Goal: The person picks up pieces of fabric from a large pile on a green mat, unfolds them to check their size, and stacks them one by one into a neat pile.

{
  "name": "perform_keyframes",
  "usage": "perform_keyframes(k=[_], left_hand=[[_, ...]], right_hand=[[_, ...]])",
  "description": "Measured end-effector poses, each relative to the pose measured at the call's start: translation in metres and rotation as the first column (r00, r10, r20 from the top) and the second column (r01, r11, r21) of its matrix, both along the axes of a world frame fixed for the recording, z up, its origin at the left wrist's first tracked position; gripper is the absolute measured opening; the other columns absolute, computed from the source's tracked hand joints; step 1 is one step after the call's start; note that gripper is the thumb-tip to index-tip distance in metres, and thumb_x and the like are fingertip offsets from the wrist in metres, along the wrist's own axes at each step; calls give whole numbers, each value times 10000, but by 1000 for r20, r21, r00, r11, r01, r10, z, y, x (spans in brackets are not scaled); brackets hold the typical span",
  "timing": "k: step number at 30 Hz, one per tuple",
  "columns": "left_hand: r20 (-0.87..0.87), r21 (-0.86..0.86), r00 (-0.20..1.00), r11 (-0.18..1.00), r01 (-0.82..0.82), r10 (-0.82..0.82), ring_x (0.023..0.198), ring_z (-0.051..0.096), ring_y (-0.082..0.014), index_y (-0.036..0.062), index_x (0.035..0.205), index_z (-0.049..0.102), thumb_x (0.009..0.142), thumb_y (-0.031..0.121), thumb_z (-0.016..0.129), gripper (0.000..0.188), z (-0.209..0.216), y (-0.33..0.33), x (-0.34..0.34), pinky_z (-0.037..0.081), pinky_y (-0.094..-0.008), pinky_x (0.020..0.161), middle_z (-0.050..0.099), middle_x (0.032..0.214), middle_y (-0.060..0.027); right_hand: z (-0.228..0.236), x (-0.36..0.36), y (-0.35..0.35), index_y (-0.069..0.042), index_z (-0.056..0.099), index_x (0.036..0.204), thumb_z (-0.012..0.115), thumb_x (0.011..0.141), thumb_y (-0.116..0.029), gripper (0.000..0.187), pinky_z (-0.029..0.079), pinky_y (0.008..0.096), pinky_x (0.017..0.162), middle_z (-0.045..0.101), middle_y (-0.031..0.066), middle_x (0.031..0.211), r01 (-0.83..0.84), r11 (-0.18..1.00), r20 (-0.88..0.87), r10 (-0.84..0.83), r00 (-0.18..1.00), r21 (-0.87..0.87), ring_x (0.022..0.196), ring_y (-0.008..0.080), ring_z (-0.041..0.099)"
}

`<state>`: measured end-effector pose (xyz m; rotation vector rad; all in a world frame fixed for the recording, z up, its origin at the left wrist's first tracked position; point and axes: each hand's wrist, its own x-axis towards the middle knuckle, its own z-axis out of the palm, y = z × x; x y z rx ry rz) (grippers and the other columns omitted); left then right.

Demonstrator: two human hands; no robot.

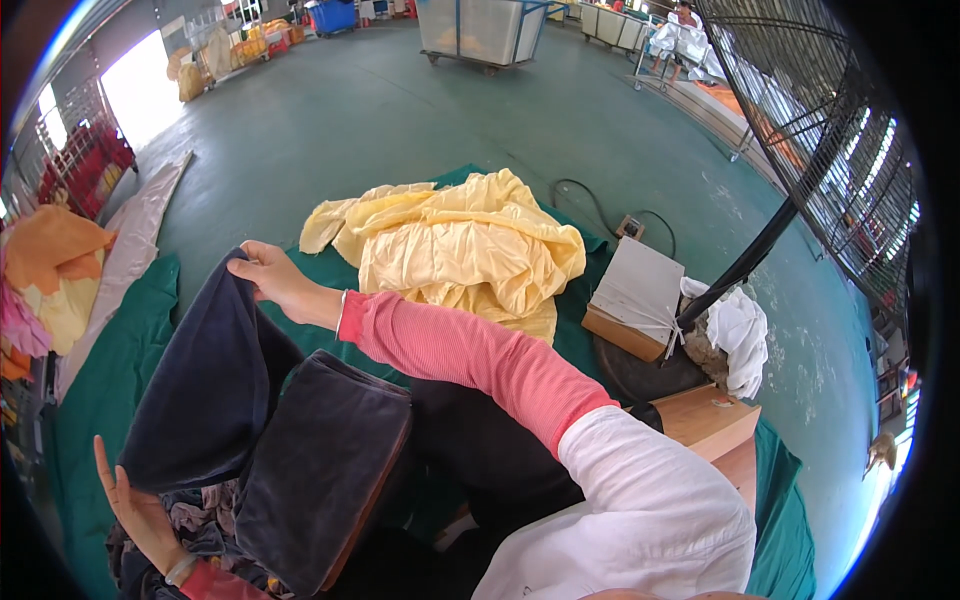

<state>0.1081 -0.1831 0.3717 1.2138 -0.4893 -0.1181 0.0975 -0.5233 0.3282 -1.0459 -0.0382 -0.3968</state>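
Observation:
A dark navy cloth [200,380], folded over, hangs from my right hand [272,278], whose thumb and fingers pinch its upper corner. My right arm reaches across to the left. By the cloth's lower edge, my left hand [145,520] is open with its fingers spread and stretched upward. Whether its palm touches the cloth I cannot tell. Beside the held cloth is a neat stack of folded dark cloths [320,465], with a brownish edge showing along its right side. Beneath the left hand lies a heap of crumpled dark cloths [205,515], partly covered.
Crumpled yellow fabric [460,250] lies ahead on a green sheet [105,400]. To the right are a box with a white cover [640,290], a stand fan [800,130], white cloth [738,340] and a wooden box [710,420]. A wheeled bin [480,30] stands farther off.

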Motion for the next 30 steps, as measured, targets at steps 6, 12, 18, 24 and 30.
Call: perform_keyframes(k=[6, 12, 18, 24, 30], left_hand=[[99, -35, 972, 977, -211, 213, 925, 541, -123, 86, 1369, 345, 928, 143, 484, 466, 9, 23, 4, 425, -256, 859, 555, 1049, -49], [241, 126, 861, 865, -485, 448, 662, 294, -44, 91, 1317, 429, 917, 200, 523, 426, 2, 55, 8, 294, -193, 626, 364, 793, 44], [829, 402, 526, 450, -798, 192, 952, 532, -352, 3, 873, 563, 896, 245, 527, 246, -53, 78, -10, 437, -436, 809, 541, 1081, -196], [399, 252, 784, 765, -592, 476, 833, 535, -208, 17, 1024, 542, 857, 63, 559, 174, -56, 79, -33, 469, -312, 690, 537, 1010, -102], [273, 221, 811, 787, -577, 518, 810, 508, -150, 41, 1031, 534, 828, -4, 561, 210, -49, 54, -39, 458, -259, 664, 525, 985, -51]], right_hand=[[13, 0, 3, -59, 515, 790, 597, 850, -226, 196, 330, 220, 531, 471, -42, 713, 138, 976, 138, -115, 984, -168, 624, 40, 405], [10, -7, 10, -60, 533, 853, 627, 839, -177, 150, 362, 198, 586, 511, -30, 761, 76, 984, 95, -61, 994, -164, 684, 34, 451], [0, -22, -1, -5, 501, 975, 512, 834, -7, 142, 427, 224, 643, 571, 40, 859, -5, 937, 140, 57, 989, -349, 744, 85, 514], [8, -40, -10, -11, 490, 959, 592, 795, -73, 204, 410, 242, 526, 569, 64, 799, 67, 865, 46, -51, 998, -497, 677, 90, 512], [-7, -33, -26, -19, 495, 1029, 618, 801, -119, 278, 413, 224, 563, 579, 59, 806, 198, 832, 193, -112, 975, -518, 667, 79, 515]])
